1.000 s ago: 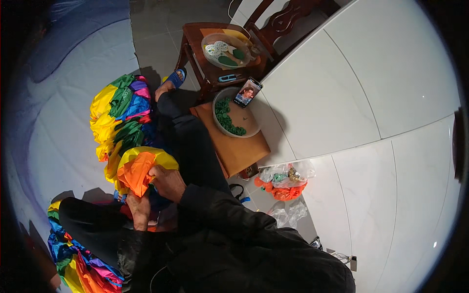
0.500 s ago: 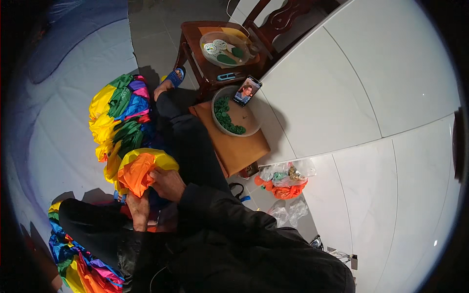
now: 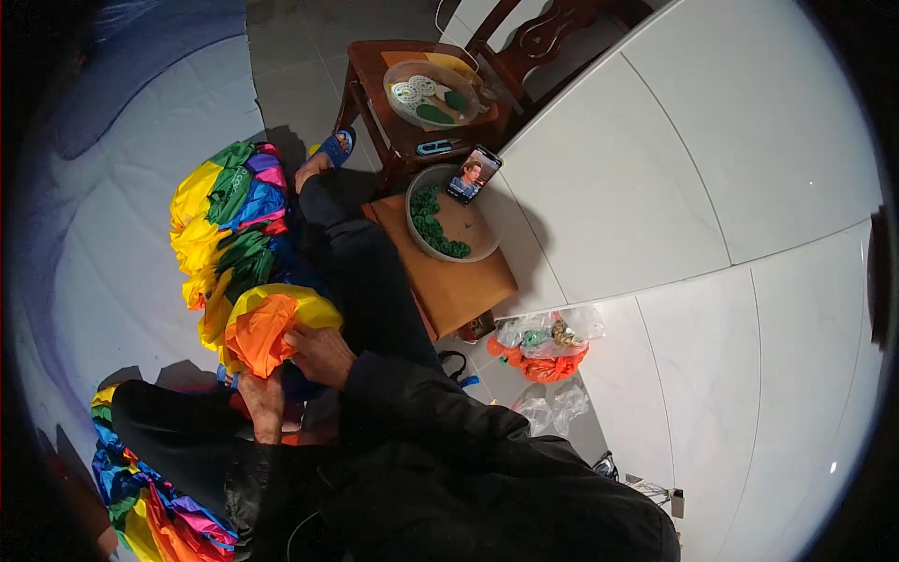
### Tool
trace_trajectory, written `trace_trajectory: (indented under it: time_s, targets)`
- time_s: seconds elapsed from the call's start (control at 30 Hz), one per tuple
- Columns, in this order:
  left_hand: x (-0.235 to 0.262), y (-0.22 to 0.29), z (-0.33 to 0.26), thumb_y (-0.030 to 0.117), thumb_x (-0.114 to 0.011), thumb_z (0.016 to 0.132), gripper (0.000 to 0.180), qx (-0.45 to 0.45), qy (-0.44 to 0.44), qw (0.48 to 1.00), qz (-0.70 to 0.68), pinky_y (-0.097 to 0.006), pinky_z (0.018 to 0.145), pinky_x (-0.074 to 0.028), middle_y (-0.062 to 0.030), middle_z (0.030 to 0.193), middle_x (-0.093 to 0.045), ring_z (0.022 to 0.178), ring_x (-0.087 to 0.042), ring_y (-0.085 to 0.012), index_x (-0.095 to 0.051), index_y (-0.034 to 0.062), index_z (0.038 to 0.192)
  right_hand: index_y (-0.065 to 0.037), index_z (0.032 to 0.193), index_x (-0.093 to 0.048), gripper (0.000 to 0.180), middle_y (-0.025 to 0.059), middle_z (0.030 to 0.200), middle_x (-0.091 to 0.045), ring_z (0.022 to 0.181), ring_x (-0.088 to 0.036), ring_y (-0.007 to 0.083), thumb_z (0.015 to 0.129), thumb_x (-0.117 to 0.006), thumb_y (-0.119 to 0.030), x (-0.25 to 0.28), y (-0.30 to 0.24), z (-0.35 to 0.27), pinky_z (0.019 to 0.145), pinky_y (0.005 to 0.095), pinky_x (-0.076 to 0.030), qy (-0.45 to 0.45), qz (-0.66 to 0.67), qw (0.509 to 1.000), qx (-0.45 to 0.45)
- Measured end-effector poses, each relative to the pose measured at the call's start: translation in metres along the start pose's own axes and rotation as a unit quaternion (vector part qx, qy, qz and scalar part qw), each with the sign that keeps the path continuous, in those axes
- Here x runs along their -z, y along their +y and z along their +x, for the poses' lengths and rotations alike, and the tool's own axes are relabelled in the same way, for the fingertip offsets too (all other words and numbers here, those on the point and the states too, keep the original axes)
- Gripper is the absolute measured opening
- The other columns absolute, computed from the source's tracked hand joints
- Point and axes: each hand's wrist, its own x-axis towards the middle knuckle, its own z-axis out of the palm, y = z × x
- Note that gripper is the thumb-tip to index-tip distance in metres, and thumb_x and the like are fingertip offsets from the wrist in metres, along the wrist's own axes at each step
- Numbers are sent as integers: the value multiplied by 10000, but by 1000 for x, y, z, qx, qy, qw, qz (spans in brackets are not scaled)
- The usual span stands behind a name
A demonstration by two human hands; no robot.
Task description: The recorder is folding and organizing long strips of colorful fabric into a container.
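A bunched piece of thin orange fabric [image 3: 262,335] with a yellow part around it lies over my lap. My left hand [image 3: 263,395] comes up from below, its fingers tucked under the orange fabric and mostly hidden. From the right, my right hand [image 3: 320,353] pinches the edge of the orange fabric where it meets the yellow. Beyond both hands runs a long heap of crumpled multicoloured fabric [image 3: 234,211] in yellow, green, blue and pink. More of this multicoloured fabric [image 3: 154,496] hangs at the lower left, beside my knee.
On a brown padded seat [image 3: 449,295] sits a clear tub [image 3: 491,245] holding green pieces, with a phone [image 3: 474,175] propped at its rim. A wooden chair [image 3: 398,155] bears another clear tub [image 3: 393,75] and a blue-handled cutter [image 3: 434,147]. Plastic bags [image 3: 552,361] lie by the white tiled surface.
Very little differs: the orange fabric and both hands shift only slightly. The picture on the phone has changed.
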Motion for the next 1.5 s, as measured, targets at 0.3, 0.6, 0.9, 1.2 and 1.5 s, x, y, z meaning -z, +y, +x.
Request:
trace_trajectory:
  time_s: [0.3,0.6,0.9,1.2,1.5]
  targets:
    - [2,-12,1,73,-693,872,425,-15,9,1000,8,-358,963,-465,-143,1214,-652,1123,-617,-266,-572,-4,1271,-48,1157,-526,351,181,1051,-621,894,-642,398,844,-667,-122,1,-6,0,724,460,-531,14,17,1000,-7]
    - [1,-4,1,162,-704,861,447,-47,18,999,3,-401,953,-479,-198,1231,-644,1159,-608,-366,-583,13,1264,-48,1161,-508,344,184,1068,-627,910,-648,383,860,-654,-128,-2,-5,0,726,452,-534,37,30,999,-12]
    - [2,2,0,104,-678,849,399,-46,19,997,66,-392,931,-483,-201,1184,-664,1138,-625,-353,-597,-5,1224,-57,1189,-505,366,174,1054,-628,908,-644,394,857,-650,-113,-5,1,1,723,457,-533,30,33,999,24]
    - [3,-6,1,168,-689,835,397,-39,14,993,110,-454,843,-509,-235,1110,-669,1055,-626,-444,-611,-4,1184,-38,1011,-515,230,186,910,-630,842,-641,415,831,-637,-114,-2,-7,3,674,512,-506,63,46,997,16]
    - [-2,-14,5,176,-684,833,381,-51,25,992,111,-467,850,-505,-242,1112,-661,1045,-606,-469,-624,7,1170,-37,984,-508,227,180,860,-615,800,-627,403,841,-646,-146,2,-12,0,653,509,-483,104,31,992,68]
